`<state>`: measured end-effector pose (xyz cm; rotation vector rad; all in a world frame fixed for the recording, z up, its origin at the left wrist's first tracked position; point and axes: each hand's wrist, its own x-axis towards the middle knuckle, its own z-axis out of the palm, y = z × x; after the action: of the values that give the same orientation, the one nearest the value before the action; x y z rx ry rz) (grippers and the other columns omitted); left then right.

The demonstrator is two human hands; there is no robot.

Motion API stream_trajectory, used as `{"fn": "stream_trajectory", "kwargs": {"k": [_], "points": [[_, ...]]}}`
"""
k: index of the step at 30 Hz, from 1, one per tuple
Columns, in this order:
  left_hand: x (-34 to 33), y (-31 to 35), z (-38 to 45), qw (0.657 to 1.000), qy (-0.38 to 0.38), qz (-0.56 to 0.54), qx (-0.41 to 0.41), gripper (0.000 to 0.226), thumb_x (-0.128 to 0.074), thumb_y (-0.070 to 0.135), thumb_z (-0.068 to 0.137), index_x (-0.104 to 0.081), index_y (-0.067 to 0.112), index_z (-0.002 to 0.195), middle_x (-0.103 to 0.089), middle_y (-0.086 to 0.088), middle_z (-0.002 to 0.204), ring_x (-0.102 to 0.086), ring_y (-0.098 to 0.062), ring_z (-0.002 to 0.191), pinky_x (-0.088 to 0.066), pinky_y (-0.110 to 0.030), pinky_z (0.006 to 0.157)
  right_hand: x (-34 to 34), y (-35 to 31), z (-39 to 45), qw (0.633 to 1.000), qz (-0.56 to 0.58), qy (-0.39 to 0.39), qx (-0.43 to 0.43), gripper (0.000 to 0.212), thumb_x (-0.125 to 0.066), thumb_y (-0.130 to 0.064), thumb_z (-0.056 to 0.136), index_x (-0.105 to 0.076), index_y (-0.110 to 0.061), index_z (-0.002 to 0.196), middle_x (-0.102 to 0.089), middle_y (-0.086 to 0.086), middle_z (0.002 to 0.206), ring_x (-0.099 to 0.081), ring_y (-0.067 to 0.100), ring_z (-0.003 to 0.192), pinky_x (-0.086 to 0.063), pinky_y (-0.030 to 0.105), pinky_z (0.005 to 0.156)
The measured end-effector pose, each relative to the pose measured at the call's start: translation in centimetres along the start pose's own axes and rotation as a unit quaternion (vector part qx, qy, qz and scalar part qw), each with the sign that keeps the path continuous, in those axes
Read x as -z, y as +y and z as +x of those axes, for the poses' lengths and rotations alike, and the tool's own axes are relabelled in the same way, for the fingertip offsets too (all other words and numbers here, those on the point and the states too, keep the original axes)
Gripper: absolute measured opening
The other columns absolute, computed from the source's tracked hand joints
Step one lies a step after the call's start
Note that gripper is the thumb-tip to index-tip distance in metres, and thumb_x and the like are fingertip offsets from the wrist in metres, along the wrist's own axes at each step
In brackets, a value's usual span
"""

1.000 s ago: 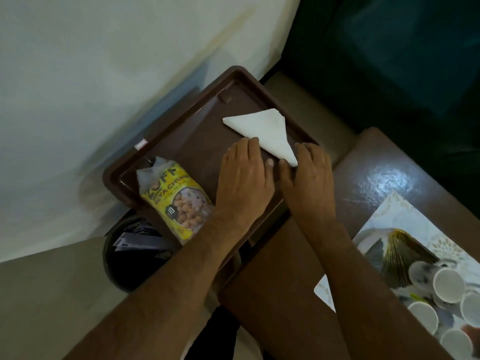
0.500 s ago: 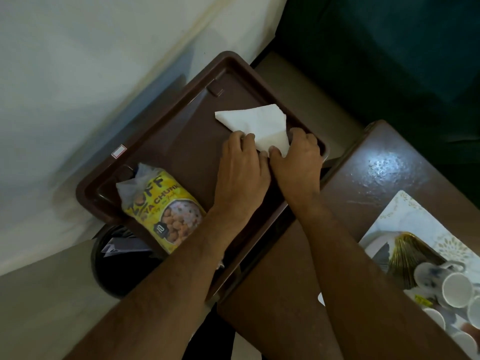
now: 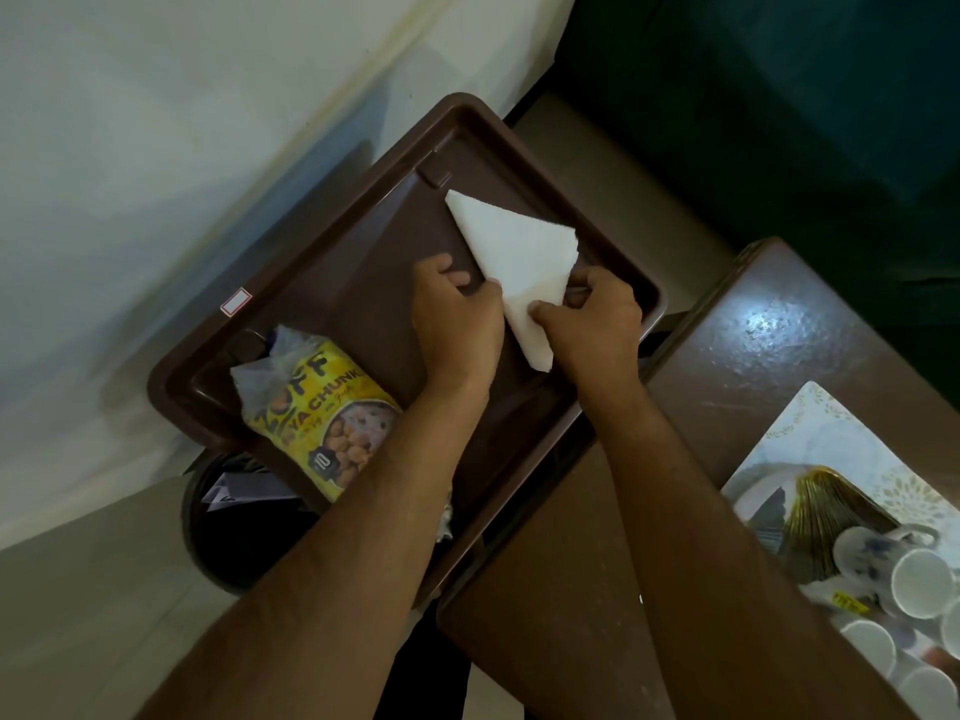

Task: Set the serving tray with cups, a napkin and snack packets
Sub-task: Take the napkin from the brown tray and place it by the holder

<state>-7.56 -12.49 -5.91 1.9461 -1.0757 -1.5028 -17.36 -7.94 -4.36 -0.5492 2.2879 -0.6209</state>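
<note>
Head: both hands (image 3: pixel 524 330) curled, pinching napkin (image 3: pixel 519 257) over tray (image 3: pixel 322 283)

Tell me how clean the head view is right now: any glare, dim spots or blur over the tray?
Head view: dim overall; the napkin and both hands, left and right, read sharp on the tray; glare patch on the brown table; the cups at the lower right edge are soft and stretched by the wide lens.
</note>
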Motion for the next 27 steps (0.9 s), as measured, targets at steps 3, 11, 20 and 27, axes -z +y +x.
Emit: {"fn": "stream_trajectory", "kwargs": {"k": [3,11,20,27], "points": [[0.1,0.3,0.2,0.998,-0.016,-0.041,0.052,0.052,-0.073,0.016,0.092,-0.053,0.016,0.140,-0.065,0.001,0.118,-0.069,-0.020,0.109,-0.061,-0.042,0.097,-0.1,0.1,-0.3,0.997,0.060,-0.015,-0.035,0.048,-0.081,-0.013,0.086,-0.065,-0.011,0.131,-0.069,0.005,0.123,-0.067,0.020,0.112,-0.060,0.044,0.096],[0.5,1.1,-0.4,0.987,-0.081,-0.105,0.087,0.012,-0.067,0.016,0.099,-0.071,0.021,0.088,-0.077,-0.003,0.103,-0.074,-0.023,0.101,-0.063,-0.047,0.094,0.4,0.8,-1.5,0.992,0.117,-0.046,-0.034,0.042,-0.081,-0.014,0.087,-0.068,-0.011,0.127,-0.072,0.003,0.116,-0.070,0.019,0.105,-0.062,0.045,0.092],[0.7,1.5,-2.2,0.969,-0.154,-0.175,0.082,0.018,-0.073,0.013,0.096,-0.071,0.020,0.113,-0.075,-0.002,0.120,-0.073,-0.022,0.112,-0.064,-0.044,0.093,2.3,0.6,-2.2,0.972,0.229,-0.004,-0.057,0.059,-0.080,-0.035,0.090,-0.053,-0.018,0.140,-0.062,-0.005,0.129,-0.062,0.009,0.106,-0.058,0.032,0.093],[0.1,1.8,-3.9,0.963,-0.194,-0.172,0.066,0.034,-0.074,0.007,0.093,-0.068,0.014,0.127,-0.076,-0.004,0.120,-0.074,-0.022,0.111,-0.065,-0.041,0.090,3.9,1.7,-2.9,0.957,0.288,-0.016,-0.045,0.059,-0.081,-0.020,0.089,-0.054,-0.019,0.142,-0.067,-0.004,0.135,-0.068,0.015,0.116,-0.062,0.040,0.095]]}}
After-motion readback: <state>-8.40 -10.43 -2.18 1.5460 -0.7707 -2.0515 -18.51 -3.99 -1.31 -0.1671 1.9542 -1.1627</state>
